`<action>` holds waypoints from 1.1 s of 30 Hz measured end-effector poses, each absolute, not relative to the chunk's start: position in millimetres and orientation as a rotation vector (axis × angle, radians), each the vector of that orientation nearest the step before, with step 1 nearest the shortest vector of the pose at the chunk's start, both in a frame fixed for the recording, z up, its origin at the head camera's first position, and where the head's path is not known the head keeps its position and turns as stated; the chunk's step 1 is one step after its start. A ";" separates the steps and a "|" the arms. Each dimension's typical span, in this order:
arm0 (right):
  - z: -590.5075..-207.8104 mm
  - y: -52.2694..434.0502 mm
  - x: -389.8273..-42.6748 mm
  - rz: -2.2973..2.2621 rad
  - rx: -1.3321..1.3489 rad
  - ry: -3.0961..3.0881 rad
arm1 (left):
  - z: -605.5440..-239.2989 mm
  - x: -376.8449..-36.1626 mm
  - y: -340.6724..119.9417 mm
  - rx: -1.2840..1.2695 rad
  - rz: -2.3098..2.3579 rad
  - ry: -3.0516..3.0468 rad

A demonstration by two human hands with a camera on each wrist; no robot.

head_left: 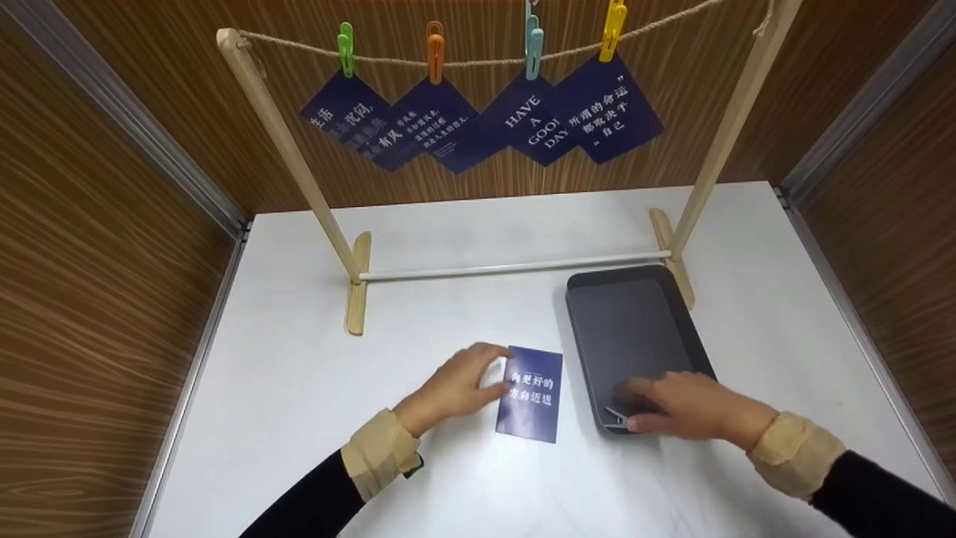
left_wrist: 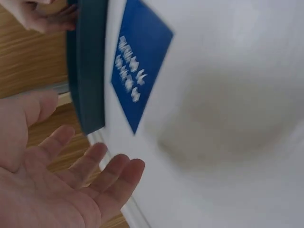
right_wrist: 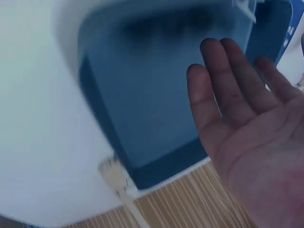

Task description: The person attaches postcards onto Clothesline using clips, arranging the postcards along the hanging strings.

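Note:
A dark blue card (head_left: 532, 418) with white Chinese writing lies on the white table. My left hand (head_left: 459, 385) is at the card's left edge in the head view, thumb and fingers spread. The left wrist view shows its fingers loosely bent and apart from the card (left_wrist: 142, 57). Over the near end of a dark grey tray (head_left: 631, 321) hovers my right hand (head_left: 691, 407), beside a small grey clothespin (head_left: 615, 420) in the tray's near left corner. In the right wrist view the fingers (right_wrist: 230, 90) are extended, holding nothing, with the clothespin (right_wrist: 245, 9) beyond them.
Behind stands a wooden frame (head_left: 299, 164) with a rope (head_left: 478, 64) across its top. Several blue cards hang from it by green (head_left: 346, 48), orange (head_left: 435, 56), light blue (head_left: 533, 52) and yellow (head_left: 612, 30) clothespins. The tray's far right corner meets a frame foot (head_left: 683, 288).

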State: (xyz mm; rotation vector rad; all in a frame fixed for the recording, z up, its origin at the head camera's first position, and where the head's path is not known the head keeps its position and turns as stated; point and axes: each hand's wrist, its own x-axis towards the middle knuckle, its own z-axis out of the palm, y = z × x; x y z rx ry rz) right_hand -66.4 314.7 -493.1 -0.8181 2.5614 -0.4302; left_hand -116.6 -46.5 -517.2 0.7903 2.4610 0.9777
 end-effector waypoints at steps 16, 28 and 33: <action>-507.5 297.7 -29.9 -0.568 -0.731 2.594 | -538.7 -63.9 -36.4 1.105 0.468 2.513; -518.2 299.6 -28.9 -0.699 -0.750 2.630 | -548.2 -61.7 -35.5 1.100 0.485 2.622; -521.2 299.5 -30.7 -0.726 -0.741 2.623 | -553.6 -61.9 -35.3 1.095 0.442 2.629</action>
